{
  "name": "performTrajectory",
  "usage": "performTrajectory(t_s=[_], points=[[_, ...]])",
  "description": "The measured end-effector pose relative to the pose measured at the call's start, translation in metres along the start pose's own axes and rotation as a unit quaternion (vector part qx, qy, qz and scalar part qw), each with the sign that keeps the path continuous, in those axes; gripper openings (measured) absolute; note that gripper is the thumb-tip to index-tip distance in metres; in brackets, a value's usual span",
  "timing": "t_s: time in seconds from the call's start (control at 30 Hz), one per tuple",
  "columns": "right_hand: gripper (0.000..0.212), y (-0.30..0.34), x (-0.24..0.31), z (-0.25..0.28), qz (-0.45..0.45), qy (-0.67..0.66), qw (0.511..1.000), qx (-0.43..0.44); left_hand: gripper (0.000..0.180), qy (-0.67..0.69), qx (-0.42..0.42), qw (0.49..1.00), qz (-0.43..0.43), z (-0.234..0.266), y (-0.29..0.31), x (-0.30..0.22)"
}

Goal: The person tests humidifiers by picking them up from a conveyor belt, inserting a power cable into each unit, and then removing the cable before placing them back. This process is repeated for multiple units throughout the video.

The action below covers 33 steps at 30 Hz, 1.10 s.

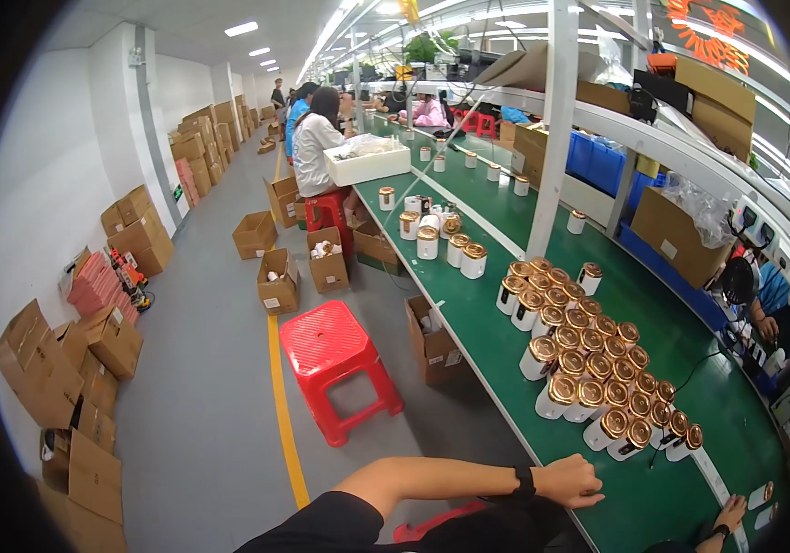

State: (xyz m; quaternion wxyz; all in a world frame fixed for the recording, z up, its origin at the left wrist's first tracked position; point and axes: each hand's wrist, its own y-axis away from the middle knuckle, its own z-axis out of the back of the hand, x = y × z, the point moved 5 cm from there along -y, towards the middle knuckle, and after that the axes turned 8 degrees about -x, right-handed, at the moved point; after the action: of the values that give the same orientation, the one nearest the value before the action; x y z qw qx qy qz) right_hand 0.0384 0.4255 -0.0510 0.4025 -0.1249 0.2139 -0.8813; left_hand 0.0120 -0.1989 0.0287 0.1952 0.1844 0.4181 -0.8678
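My left hand (570, 481), with a black band on the wrist, is at the near edge of the green work table (505, 369). Its fingers are curled in and nothing shows in them. Farther right, my right hand (734, 512) lies on the table with fingers stretched out, beside two small white pieces with dark tops (762, 495); its forearm is mostly out of view. Ahead of both hands stands a dense group of white cylindrical containers with shiny copper-coloured tops (597, 369). A thin dark cable (690, 373) crosses the table at their right.
More such containers (427, 241) stand farther along the table. A red stool (330, 332) and open cartons (328, 263) are on the floor at left. A white post (553, 129) rises from the table. A seated person (316, 138) is beside a white foam box (367, 164).
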Motion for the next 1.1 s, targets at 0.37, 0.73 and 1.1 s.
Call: performTrajectory(t_s=[0.37,0.73,1.1], points=[[0.047,-0.013,-0.054,-0.004,0.019,-0.014,0.995,-0.101,0.026,0.093,0.184,0.977,-0.061,-0.025,-0.018,-0.017],[0.042,-0.036,-0.05,-0.001,-0.004,-0.095,0.995,-0.01,0.028,0.105,0.215,0.965,-0.108,-0.091,-0.088,-0.1],[0.037,-0.017,-0.074,-0.017,0.063,-0.106,0.982,-0.144,0.056,0.107,0.163,0.981,0.02,-0.136,-0.123,-0.106]])
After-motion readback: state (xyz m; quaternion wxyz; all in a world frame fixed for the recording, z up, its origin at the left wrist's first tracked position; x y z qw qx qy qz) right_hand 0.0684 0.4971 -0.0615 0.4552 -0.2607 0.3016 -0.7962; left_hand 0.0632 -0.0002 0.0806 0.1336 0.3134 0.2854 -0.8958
